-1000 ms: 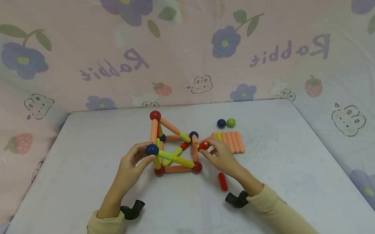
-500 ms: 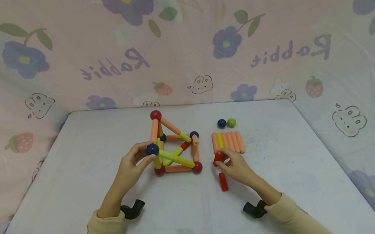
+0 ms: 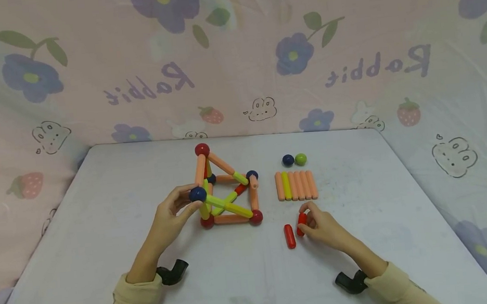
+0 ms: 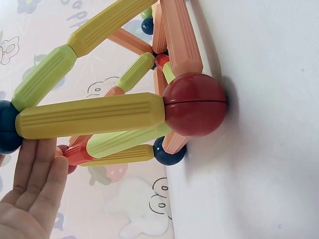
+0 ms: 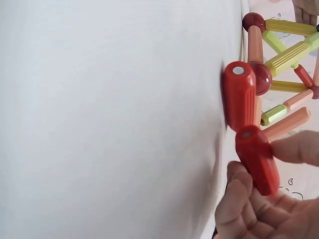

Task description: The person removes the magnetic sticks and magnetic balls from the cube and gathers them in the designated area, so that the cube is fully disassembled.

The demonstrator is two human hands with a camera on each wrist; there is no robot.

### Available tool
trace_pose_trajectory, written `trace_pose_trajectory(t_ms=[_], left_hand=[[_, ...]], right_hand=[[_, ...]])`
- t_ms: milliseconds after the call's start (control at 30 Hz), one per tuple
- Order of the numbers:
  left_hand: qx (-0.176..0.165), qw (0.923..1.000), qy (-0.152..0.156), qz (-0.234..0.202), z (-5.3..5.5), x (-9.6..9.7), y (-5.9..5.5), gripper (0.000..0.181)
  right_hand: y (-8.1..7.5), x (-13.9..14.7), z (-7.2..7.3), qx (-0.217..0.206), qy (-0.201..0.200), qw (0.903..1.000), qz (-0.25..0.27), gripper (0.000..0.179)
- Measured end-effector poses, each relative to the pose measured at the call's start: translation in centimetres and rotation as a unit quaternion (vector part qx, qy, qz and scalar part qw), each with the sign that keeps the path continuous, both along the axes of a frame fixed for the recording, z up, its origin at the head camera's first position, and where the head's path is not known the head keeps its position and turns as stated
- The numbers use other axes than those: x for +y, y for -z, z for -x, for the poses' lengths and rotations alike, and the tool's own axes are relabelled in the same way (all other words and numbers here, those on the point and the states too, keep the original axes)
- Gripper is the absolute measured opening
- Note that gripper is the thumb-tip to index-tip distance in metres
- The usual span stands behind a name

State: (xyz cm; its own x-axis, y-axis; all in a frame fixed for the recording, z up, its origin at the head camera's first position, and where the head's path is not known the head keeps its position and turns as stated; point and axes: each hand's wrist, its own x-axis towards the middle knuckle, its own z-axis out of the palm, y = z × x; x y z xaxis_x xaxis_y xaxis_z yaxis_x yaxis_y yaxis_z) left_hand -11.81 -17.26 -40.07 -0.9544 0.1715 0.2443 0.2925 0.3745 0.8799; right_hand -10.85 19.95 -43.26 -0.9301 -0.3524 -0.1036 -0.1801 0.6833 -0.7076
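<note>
My left hand (image 3: 168, 216) holds the dark blue ball (image 3: 197, 194) at the raised front-left corner of a frame of magnetic sticks and balls (image 3: 232, 219). Yellow, light green, orange and red sticks make up this frame, and a red ball (image 3: 202, 150) tops it. In the left wrist view, fingers (image 4: 37, 169) touch near the blue ball, behind a yellow stick (image 4: 94, 115). To the right, my right hand (image 3: 326, 227) pinches a short red magnetic stick (image 5: 258, 162) between thumb and fingers, just above the table. Beside it lies another red stick (image 3: 290, 236).
Behind my right hand is a row of orange sticks (image 3: 300, 185) with one yellow stick (image 3: 287, 186) among them. A dark blue ball (image 3: 288, 160) and a green ball (image 3: 300, 159) sit beyond that row. Patterned cloth (image 3: 237, 75) hangs behind the white table (image 3: 238, 287).
My right hand has carried the red stick from the frame's right side rightward and toward me, beside the other red stick. My left hand stays on the blue ball.
</note>
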Motion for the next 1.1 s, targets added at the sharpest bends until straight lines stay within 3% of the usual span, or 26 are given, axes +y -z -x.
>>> trace_pose_trajectory(t_ms=[200,633,867,1100], left_hand=[[-0.001,1.0000,-0.001,-0.001,0.0,0.0,0.1,0.040],[0.002,1.0000,-0.002,-0.003,-0.1,0.0,0.0,0.041],[0.001,1.0000,-0.003,0.002,-0.1,0.0,0.0,0.041],[0.022,0.9994,0.014,-0.021,-0.2,0.0,-0.1,0.039]], right_hand=[[0.2,0.2,-0.6,0.008,-0.026,0.9995,-0.018,0.026],[0.4,-0.4,-0.9,-0.003,-0.026,0.9992,-0.030,0.031],[-0.3,-0.5,-0.5,-0.018,-0.011,0.9990,-0.040,0.034],[-1.6,-1.1,0.9,0.036,-0.004,0.9986,-0.038,0.030]])
